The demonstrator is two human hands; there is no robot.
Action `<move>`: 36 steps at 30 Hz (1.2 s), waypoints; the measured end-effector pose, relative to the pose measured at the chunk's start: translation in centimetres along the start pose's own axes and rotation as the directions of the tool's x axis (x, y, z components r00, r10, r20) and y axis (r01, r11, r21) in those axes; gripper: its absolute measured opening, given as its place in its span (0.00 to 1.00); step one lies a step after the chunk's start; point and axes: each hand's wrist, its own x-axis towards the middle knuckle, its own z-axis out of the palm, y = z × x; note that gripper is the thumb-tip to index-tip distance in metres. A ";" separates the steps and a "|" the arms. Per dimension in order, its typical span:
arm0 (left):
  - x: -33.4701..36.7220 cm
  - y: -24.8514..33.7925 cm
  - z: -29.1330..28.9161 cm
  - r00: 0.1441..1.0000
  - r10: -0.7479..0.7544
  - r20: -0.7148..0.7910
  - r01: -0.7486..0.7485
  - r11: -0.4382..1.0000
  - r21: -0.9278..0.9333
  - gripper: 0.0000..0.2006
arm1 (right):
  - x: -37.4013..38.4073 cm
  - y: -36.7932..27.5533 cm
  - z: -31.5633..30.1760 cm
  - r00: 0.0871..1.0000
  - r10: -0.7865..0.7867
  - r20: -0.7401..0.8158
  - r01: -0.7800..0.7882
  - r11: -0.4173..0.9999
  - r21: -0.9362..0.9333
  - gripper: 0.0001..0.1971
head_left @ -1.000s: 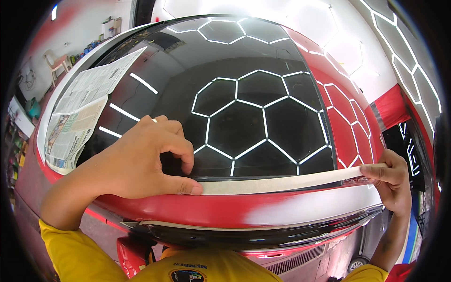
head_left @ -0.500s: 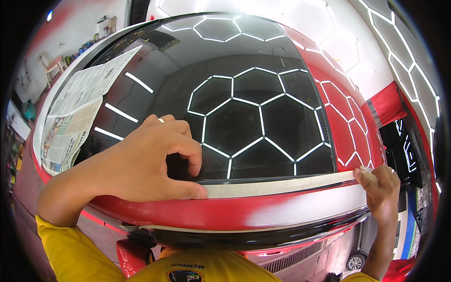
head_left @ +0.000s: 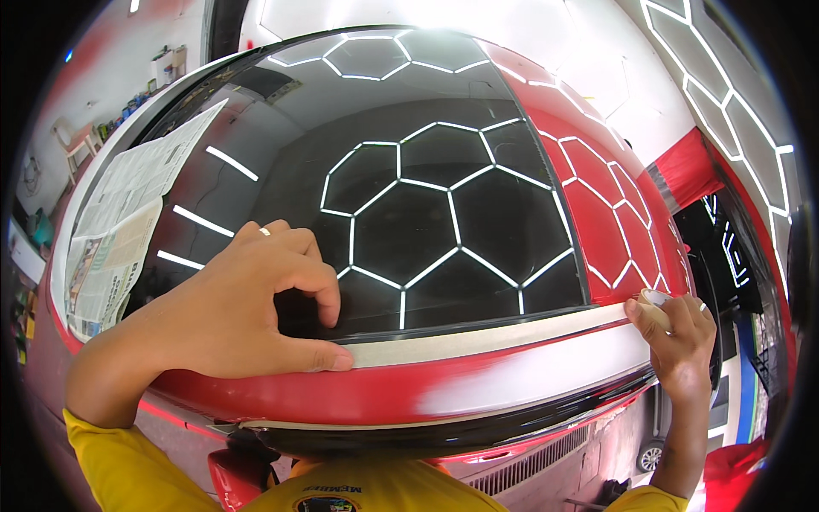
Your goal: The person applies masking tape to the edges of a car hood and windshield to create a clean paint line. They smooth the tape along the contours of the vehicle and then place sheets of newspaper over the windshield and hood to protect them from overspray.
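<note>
A strip of beige masking tape (head_left: 495,334) runs along the edge between the glossy black roof panel (head_left: 375,247) and the red painted rail (head_left: 358,388) of a car. My left hand (head_left: 230,311) presses its thumb on the tape toward the left. Its other fingers curl apart from the thumb over the black panel. At the right end, my right hand (head_left: 685,341) grips the roll of masking tape (head_left: 655,307), and the strip stretches between both hands. A pale whitish patch covers part of the red rail.
Newspaper sheets (head_left: 128,222) lie along the panel's left side. The red section (head_left: 610,222) adjoins it on the right. A plastic chair (head_left: 75,145) stands far left, beside bottles (head_left: 132,111). A dark vehicle's wheel (head_left: 650,456) shows at the lower right.
The view has shifted slightly, so the car sits a little further left in it. My left thumb still presses the tape, and my right hand still grips the roll.
</note>
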 end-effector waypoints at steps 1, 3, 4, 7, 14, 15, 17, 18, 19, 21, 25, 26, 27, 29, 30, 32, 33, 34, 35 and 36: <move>0.0 0.0 0.0 1.000 0.002 -0.004 -0.002 1.000 -0.010 0.18 | 0.0 0.0 -0.1 1.000 -0.003 0.008 0.004 1.000 -0.009 0.24; 0.1 -0.2 0.1 1.000 0.023 -0.005 -0.023 1.000 0.006 0.18 | -0.2 -0.5 0.0 1.000 -0.006 0.019 0.007 1.000 -0.021 0.24; 0.2 -0.2 0.2 0.999 0.033 -0.005 -0.032 0.999 0.014 0.18 | -0.3 -0.6 0.0 0.999 -0.020 0.025 0.021 0.999 -0.044 0.24; 0.3 -0.2 0.3 0.998 0.067 -0.017 -0.067 0.998 0.009 0.18 | -0.3 -0.6 0.0 1.000 -0.018 -0.008 0.018 1.000 -0.002 0.25; 0.8 0.9 0.5 0.997 0.075 -0.016 -0.074 0.996 0.051 0.17 | 0.3 -0.3 -0.5 0.999 -0.019 -0.028 0.018 0.999 -0.036 0.27; 0.8 1.1 0.4 0.998 0.064 -0.015 -0.063 0.997 0.053 0.17 | 0.4 -0.3 -0.4 0.999 -0.017 -0.031 0.016 0.999 -0.031 0.26; 0.8 1.2 0.4 0.998 0.053 -0.017 -0.052 0.997 0.049 0.17 | 0.3 -0.3 -0.3 0.999 -0.014 -0.034 0.013 1.000 -0.021 0.25; 0.8 1.1 0.4 0.998 0.053 -0.020 -0.052 0.998 0.043 0.18 | -0.1 -0.4 -0.6 0.999 0.022 0.045 -0.022 1.000 -0.012 0.25; 0.8 1.1 0.5 0.998 0.052 -0.023 -0.051 0.998 0.037 0.18 | -0.3 -0.4 -0.7 0.998 0.028 0.055 -0.027 0.999 -0.018 0.25; 0.8 1.0 0.6 0.997 0.077 -0.031 -0.076 0.996 0.054 0.18 | -0.6 -0.6 -0.6 0.997 0.033 0.066 -0.032 0.999 -0.018 0.25; 0.9 1.0 0.7 0.994 0.102 -0.040 -0.099 0.993 0.070 0.18 | -0.5 -0.7 -0.4 1.000 0.008 0.012 -0.008 0.999 -0.048 0.24; 0.9 1.0 0.7 0.993 0.110 -0.043 -0.107 0.991 0.075 0.18 | -0.5 -0.7 -0.3 1.000 0.008 0.008 -0.008 0.999 -0.042 0.24; 1.0 1.0 0.7 0.992 0.117 -0.043 -0.114 0.991 0.076 0.18 | -0.5 -0.7 -0.2 1.000 0.008 0.005 -0.008 0.999 -0.037 0.24; 1.1 0.8 0.8 0.990 0.133 -0.043 -0.129 0.989 0.077 0.18 | -0.6 -0.8 -0.2 1.000 0.010 0.003 -0.010 0.999 -0.035 0.24; 1.2 0.9 0.8 0.990 0.137 -0.041 -0.134 0.988 0.081 0.18 | -0.6 -0.8 -0.2 1.000 0.012 0.004 -0.012 0.999 -0.038 0.24; 1.4 1.1 0.8 0.989 0.144 -0.038 -0.140 0.986 0.089 0.19 | -0.6 -0.7 -0.4 1.000 0.011 -0.008 -0.012 0.999 -0.047 0.24; 1.4 1.1 0.8 0.989 0.145 -0.038 -0.141 0.986 0.088 0.19 | -0.5 -0.6 -0.7 1.000 0.008 -0.020 -0.009 0.999 -0.053 0.24; 1.5 1.1 0.8 0.989 0.144 -0.039 -0.141 0.986 0.086 0.19 | -0.3 -0.4 -1.0 0.999 0.005 -0.033 -0.006 0.998 -0.058 0.24; 1.5 1.1 0.8 0.988 0.147 -0.037 -0.143 0.986 0.083 0.19 | -0.2 -0.2 -1.3 0.999 0.001 -0.046 -0.004 0.998 -0.061 0.24; 1.5 1.1 0.8 0.989 0.142 -0.038 -0.139 0.987 0.075 0.19 | 0.0 0.0 -1.5 0.998 -0.003 -0.059 -0.001 0.998 -0.065 0.25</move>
